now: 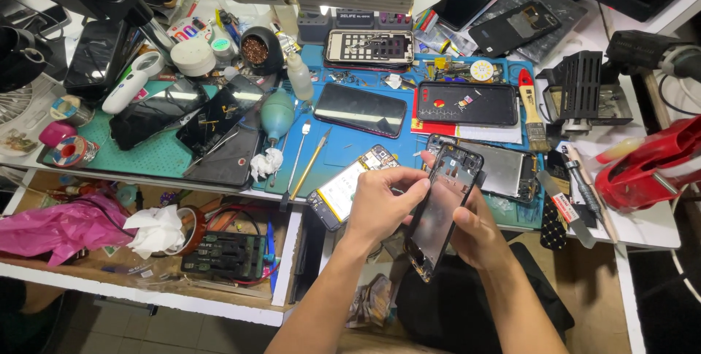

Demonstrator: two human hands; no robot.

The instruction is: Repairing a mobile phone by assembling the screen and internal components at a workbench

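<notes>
Phone frame (442, 212) held over tabletop (642, 226) edge, long axis upper-right to lower-left. Right hand (478, 233) grips it from behind/right; left hand (383, 204) pinches left edge, fingers closed on it.

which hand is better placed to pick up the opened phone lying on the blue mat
Left, probably. The left hand only pinches the black phone frame at its edge and lies right beside the opened phone; the right hand cradles the frame from beneath.
</notes>
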